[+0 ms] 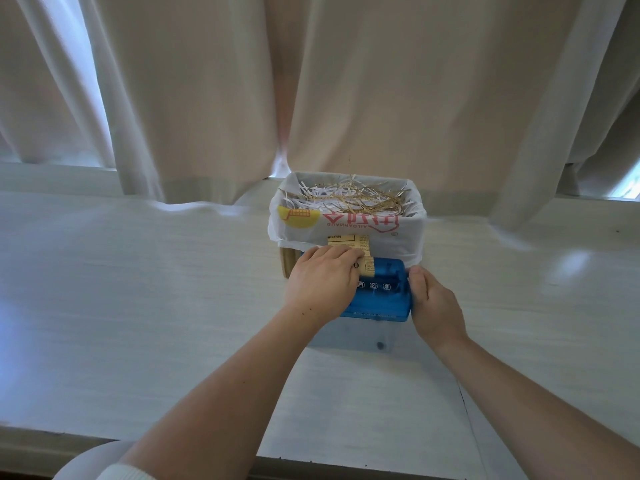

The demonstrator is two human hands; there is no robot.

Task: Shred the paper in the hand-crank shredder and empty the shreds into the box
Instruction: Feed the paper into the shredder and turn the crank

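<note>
1. Forearms: two bare forearms reach forward over the table (138, 289), which is pale and white-grained. The edge of a white sleeve (121, 474) shows at the bottom left.
2. Left hand (320, 282): palm down on the left part of the shredder (381, 296). The fingers are fairly straight and close together, and their tips lie flat on the paper (346, 243). It presses and does not grip.
3. Right hand (434, 306): set against the right end of the shredder, closed round that end, with the thumb on the edge of the blue top. The fingers curl out of sight behind it, and whether a crank sits inside them cannot be told.
4. Shredder: blue see-through top with small white symbols, on a clear bin. It stands on the table between the two hands, right in front of the box (286, 265).
5. Paper: a tan printed strip standing up from the top of the shredder just beyond the left fingertips. Its upper part rises in front of the bag (381, 233).
6. Box: behind the shredder, with a wood-coloured corner showing at the lower left. It is lined with the bag, which is white plastic with red lettering and a yellow mark.
7. Shreds (349, 199): white and tan strips heaped inside the lined box.
8. Curtains (346, 81): beige with white sheers, hanging to the table's far edge.
</note>
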